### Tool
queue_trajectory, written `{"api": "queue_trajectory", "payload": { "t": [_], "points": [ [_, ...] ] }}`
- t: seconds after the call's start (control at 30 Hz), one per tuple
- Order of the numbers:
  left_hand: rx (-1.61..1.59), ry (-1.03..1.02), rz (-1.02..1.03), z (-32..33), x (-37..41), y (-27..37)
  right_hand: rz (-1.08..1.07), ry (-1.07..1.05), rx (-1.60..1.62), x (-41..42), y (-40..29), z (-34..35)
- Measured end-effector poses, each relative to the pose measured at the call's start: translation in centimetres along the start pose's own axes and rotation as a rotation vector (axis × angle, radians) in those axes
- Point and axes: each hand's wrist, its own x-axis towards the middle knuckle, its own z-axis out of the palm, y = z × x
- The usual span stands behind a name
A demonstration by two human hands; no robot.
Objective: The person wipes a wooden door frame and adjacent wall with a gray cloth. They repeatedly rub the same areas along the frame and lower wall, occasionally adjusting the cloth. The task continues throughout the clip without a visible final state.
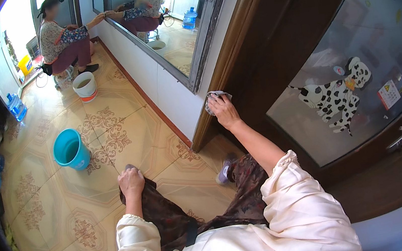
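My right hand point(225, 112) presses a crumpled grey cloth point(210, 106) against the brown wooden door frame point(231, 69), low down near the white wall. My right arm is stretched forward, its pale sleeve pushed up to the elbow. On my left knee rests my left hand point(131, 182), its fingers curled in; the palm side is hidden. A small grey tip, perhaps of a shoe, shows just beyond it. Right of the frame stands a dark wooden door point(281, 12) with a glass pane point(395, 42), which bears a Dalmatian sticker point(334, 96) and a warning label point(389, 94).
A turquoise bucket point(84, 156) stands on the patterned tile floor point(54, 198). Farther off, a white bucket point(90, 89) holds murky liquid near a seated person point(61, 45), whose hand touches the frame of a wall mirror point(174, 41). A blue water jug point(16, 108) stands at left.
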Motion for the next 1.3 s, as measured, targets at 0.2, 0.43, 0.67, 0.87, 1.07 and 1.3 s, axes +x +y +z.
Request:
{"api": "queue_trajectory", "payload": {
  "t": [0.2,0.43,0.67,0.87,1.07,1.3],
  "points": [
    [-0.010,0.056,0.022,0.5,0.6,-0.2,1.126,-0.298,1.596,0.4,-2.5,-1.7],
    [-0.422,-0.149,-0.045,-1.4,1.6,2.5,1.212,0.050,2.747,-3.7,-7.8,-8.0],
    [-1.599,-0.489,-0.149,-4.8,2.0,14.7,1.175,0.236,2.882,-4.5,-11.9,-10.9],
    [-1.532,-0.260,-0.026,-1.7,1.5,18.0,1.464,0.243,2.283,-6.7,-11.0,-10.5],
    [-1.664,-0.611,-0.099,-2.2,-0.4,17.0,1.357,0.065,2.522,-10.0,-13.8,-8.1],
    [-1.427,-0.329,-0.014,5.0,-1.6,16.2,1.434,0.280,2.232,-13.0,-13.9,-9.1]
  ]
}}
